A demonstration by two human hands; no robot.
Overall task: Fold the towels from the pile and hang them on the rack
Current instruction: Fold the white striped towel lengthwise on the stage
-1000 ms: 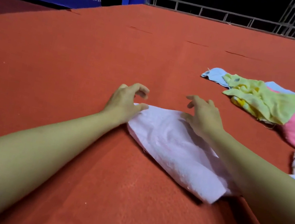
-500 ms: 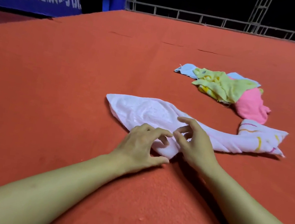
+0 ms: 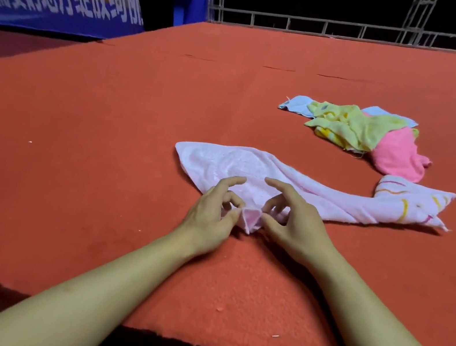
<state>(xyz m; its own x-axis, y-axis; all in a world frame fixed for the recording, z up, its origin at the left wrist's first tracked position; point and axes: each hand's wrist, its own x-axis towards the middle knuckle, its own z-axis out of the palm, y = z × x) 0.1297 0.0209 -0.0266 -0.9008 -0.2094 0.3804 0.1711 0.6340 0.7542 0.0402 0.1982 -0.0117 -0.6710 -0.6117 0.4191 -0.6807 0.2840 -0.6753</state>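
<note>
2 hands (image 3: 252, 217) pinch pale pink towel's (image 3: 231, 164) near corner | pile (image 3: 359, 132) well apart right

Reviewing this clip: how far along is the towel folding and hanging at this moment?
Early. No folded towel or rack shows. Left hand and right hand pinch the near corner of the pale pink striped towel, unfolded. The crumpled yellow, blue and pink towel pile waits.

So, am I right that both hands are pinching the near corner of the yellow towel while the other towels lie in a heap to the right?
Not quite: the head view shows both hands pinching the near corner of the pale pink towel. The yellow towel lies in the heap to the right.
</note>
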